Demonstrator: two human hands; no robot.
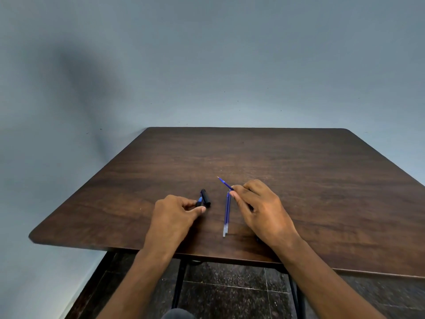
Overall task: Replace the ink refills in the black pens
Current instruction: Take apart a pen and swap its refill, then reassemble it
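My left hand (178, 209) pinches a black pen part with a blue section (199, 201) between thumb and fingers, just above the table. Beside it a black pen cap or barrel piece (205, 198) lies on the wood, touching the held part. My right hand (255, 204) grips a blue ink refill (225, 184); its fine tip points up and to the left. Two more blue refills with clear ends (226, 214) lie side by side on the table between my hands.
The dark wooden table (299, 169) has rounded corners and stands against a grey-blue wall. Its near edge runs under my forearms. Black table legs and a dark speckled tile floor (230, 293) show below.
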